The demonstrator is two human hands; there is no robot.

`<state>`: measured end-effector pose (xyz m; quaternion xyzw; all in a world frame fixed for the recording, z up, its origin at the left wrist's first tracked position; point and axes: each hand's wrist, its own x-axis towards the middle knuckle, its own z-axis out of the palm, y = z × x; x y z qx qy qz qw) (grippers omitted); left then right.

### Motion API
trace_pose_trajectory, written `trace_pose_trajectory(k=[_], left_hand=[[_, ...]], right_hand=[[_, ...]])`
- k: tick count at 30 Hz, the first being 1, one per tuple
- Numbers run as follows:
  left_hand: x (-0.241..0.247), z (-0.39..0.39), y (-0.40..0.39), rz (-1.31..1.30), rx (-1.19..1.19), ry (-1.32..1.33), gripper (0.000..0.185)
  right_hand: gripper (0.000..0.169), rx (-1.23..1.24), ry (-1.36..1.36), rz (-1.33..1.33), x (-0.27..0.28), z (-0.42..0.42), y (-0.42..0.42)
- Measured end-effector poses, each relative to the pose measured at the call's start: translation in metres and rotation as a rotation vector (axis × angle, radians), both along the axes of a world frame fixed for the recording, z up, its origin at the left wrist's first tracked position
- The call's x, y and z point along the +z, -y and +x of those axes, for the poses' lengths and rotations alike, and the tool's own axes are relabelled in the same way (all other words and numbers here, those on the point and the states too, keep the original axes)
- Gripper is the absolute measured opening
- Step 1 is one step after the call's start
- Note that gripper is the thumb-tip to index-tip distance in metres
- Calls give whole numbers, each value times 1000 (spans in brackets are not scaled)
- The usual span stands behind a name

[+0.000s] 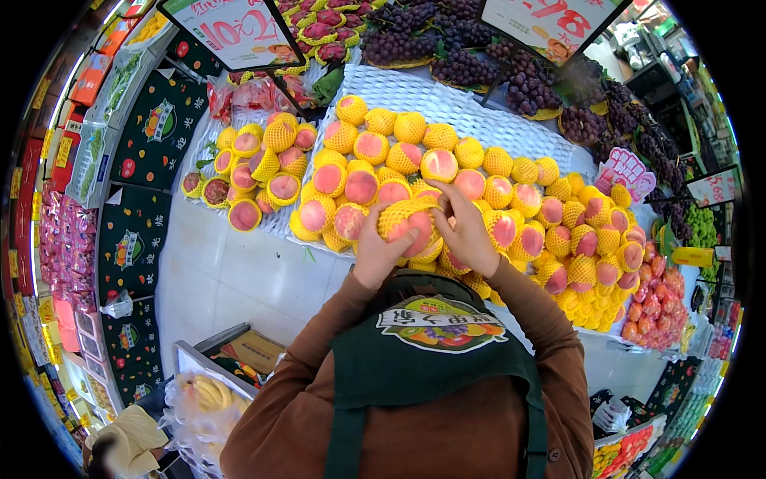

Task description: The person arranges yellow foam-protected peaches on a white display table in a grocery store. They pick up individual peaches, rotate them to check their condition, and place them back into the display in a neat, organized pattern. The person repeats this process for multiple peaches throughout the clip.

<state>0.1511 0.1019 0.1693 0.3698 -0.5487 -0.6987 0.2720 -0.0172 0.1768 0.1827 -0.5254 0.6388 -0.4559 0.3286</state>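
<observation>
My left hand (383, 245) holds a pink peach (413, 230) partly wrapped in a yellow foam net (402, 212), thumb across the bare skin of the fruit. From the other side, my right hand (464, 230) pinches the net's edge between thumb and fingers. Both hands are over the near edge of a sloping display of peaches (361, 187), most of them set in yellow foam nets with their pink sides showing. White padded foam sheeting (413, 90) lies beneath and behind the rows.
A smaller group of netted peaches (245, 175) is at left. Dark grapes (526, 81) and dragon fruit (323, 30) lie behind, below price signs (239, 36). Bagged red fruit (655, 299) is at right. Bananas (209, 395) stand behind my left elbow; another person (128, 443) is at lower left.
</observation>
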Motion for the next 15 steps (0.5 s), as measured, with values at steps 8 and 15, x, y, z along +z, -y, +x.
trace_pose_trajectory(k=[8, 15], left_hand=[[1, -1, 1, 455, 86, -209, 46], [-6, -3, 0, 582, 83, -329, 48]], right_hand=[[52, -101, 32, -88, -3, 4, -3], [48, -124, -505, -256, -21, 4, 1]])
